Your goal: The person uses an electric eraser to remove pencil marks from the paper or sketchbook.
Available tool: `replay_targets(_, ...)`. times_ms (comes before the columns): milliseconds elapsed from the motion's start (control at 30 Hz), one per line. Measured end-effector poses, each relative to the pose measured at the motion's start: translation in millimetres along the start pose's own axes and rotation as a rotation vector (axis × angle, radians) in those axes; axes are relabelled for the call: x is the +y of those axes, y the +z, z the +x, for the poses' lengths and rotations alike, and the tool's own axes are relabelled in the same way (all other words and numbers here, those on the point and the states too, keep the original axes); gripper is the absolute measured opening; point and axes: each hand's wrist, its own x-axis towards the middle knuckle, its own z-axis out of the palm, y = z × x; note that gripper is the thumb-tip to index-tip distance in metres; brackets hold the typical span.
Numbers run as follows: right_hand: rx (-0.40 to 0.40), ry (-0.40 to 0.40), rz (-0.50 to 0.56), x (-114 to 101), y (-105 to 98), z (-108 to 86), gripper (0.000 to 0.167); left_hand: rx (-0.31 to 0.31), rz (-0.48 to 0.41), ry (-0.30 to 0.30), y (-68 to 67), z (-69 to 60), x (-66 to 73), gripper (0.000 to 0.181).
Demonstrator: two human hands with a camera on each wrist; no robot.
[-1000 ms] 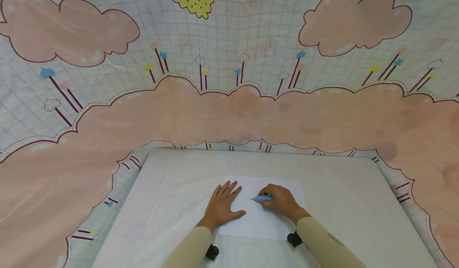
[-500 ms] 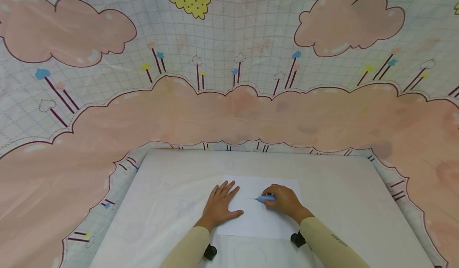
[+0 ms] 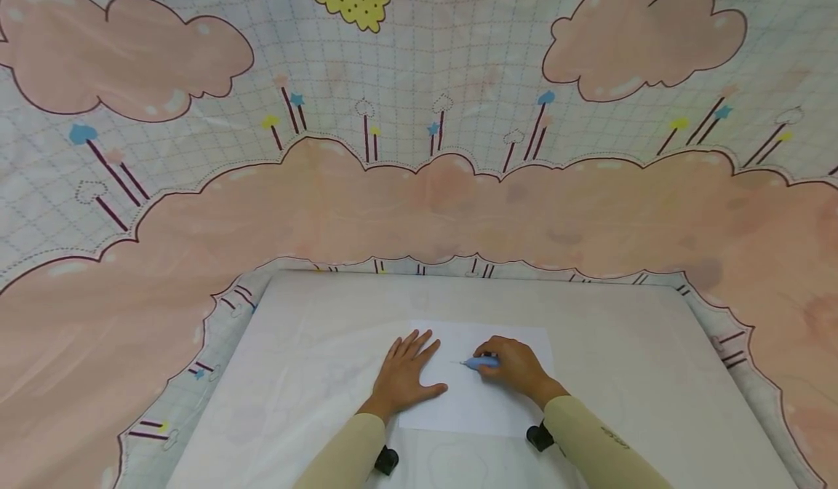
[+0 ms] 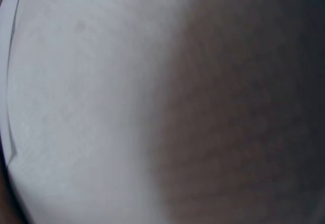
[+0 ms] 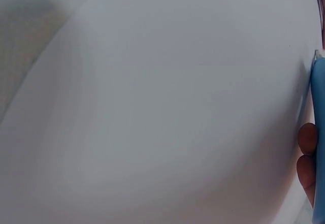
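Observation:
A white sheet of paper (image 3: 484, 409) lies on the white-covered table in the head view. My left hand (image 3: 401, 380) rests on its left part, fingers spread and straight. Over the sheet's right half, my right hand (image 3: 519, 369) grips a thick light-blue pen (image 3: 481, 362), its fine tip pointing left at the paper. A short faint line shows just left of that tip. The right wrist view has the blue pen (image 5: 320, 132) at its right edge, with fingertips (image 5: 307, 140) against it. The left wrist view is mostly blurred white surface and dark shadow.
The table (image 3: 314, 329) has a white cover. A faint pale sheet or clear pad (image 3: 458, 463) lies at the front, below the paper. Behind and around hangs a patterned cloth (image 3: 419, 212) with clouds and stars.
My right hand and pen shift slightly right, then partly back left. The faint line is visible beside the tip from half a second ago. My left hand stays in place on the paper.

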Motion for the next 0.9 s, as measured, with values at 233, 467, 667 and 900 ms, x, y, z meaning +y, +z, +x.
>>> replay_targets(233, -0.005, -0.007, -0.018, -1.5, -0.5, 2.4, 0.019, -0.002, 0.01, 0.001, 1.2, 1.7, 0.5, 0.085)
replay_targets(467, 0.004, 0.011, -0.024, 0.3, -3.6, 0.2, 0.018, -0.018, 0.011, -0.004, -1.3, 1.0, 1.1, 0.085)
replay_targets(667, -0.001, 0.022, -0.017, 2.4, -6.9, -3.8, 0.017, -0.011, -0.003, -0.006, -2.3, -0.4, 1.7, 0.085)
replay_targets(900, 0.008, 0.016, -0.021, 4.1, -9.6, -6.4, 0.018, -0.017, -0.022, -0.015, -4.5, -1.6, 3.7, 0.085)
